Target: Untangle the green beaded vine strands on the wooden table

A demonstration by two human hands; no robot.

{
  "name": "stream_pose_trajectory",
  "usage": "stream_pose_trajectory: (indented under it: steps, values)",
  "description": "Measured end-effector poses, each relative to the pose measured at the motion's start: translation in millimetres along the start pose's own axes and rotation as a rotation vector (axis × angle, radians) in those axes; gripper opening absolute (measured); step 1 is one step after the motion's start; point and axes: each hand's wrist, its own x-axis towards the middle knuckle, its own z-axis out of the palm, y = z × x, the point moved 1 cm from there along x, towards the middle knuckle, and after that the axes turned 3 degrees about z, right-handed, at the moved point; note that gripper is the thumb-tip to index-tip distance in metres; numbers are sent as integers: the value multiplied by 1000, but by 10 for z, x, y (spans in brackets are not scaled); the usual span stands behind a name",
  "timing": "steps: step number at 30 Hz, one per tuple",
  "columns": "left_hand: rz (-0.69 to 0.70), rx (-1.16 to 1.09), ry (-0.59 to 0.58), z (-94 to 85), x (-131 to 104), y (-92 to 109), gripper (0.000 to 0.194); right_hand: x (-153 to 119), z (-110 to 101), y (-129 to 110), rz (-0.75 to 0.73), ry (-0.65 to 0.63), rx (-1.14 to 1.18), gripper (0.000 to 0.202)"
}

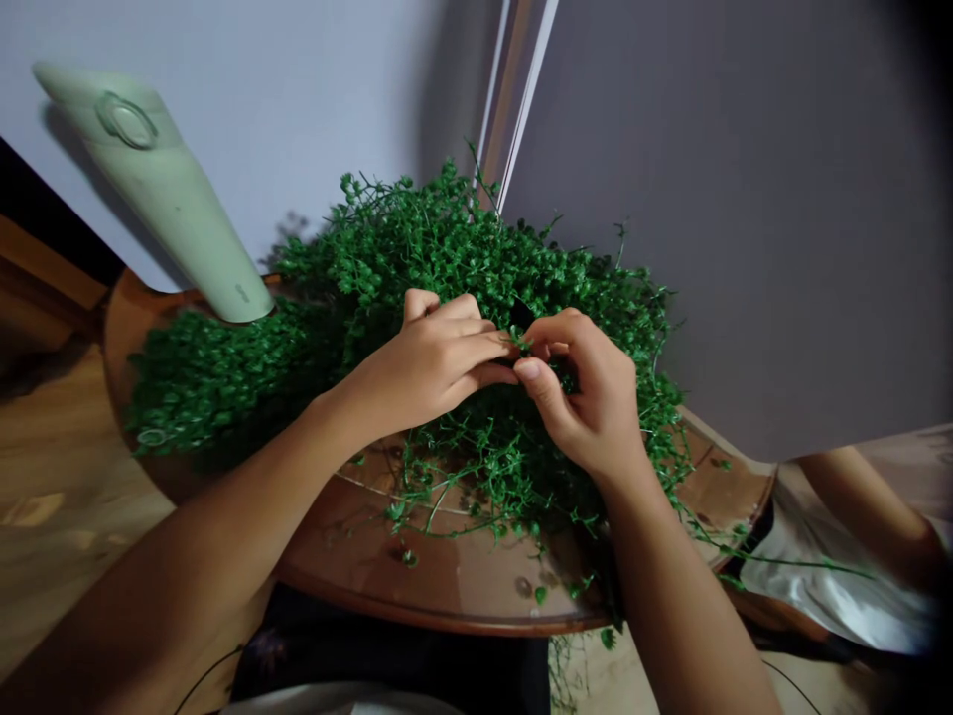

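Here we lean over a round brown table (349, 541), and a big bushy green plant (447, 233) sits on it, right under our hands. Our left hand (436, 362) reaches in with its fingers nearly straight and its thumb close below them. Our right hand (585, 382) is curled, with its thumb and first finger bent in close to each other. Both sets of fingertips come together at a tiny green sprig (519, 340) over the middle of the plant. We cannot tell which hand pinches it, or if both do. Thin stems spill over the front of the table, and a loose leaf (540, 595) lies near the edge. To the left, a pale green bottle (175, 204) has its bottom just beside the leaves. Behind it is a pale panel (298, 89), and a grey panel (730, 228) is on the right. Past that, we see an arm (864, 501) and white cloth (864, 608).
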Motion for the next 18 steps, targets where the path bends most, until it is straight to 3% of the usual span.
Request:
stream_pose_trajectory:
  steps: [5,10,12,18]
  values:
    - [27,7,136,-102,9,-51,28,21,-7,73,3,-49,4,34]
    - [2,22,186,-147,15,-67,30,38,-1,68,-14,-171,-59,23]
    - [-22,21,193,-147,14,-66,31,39,-3,45,-32,-206,-74,29]
    - [-79,-41,250,-161,14,-44,31,35,-22,-3,-80,-216,-32,26]
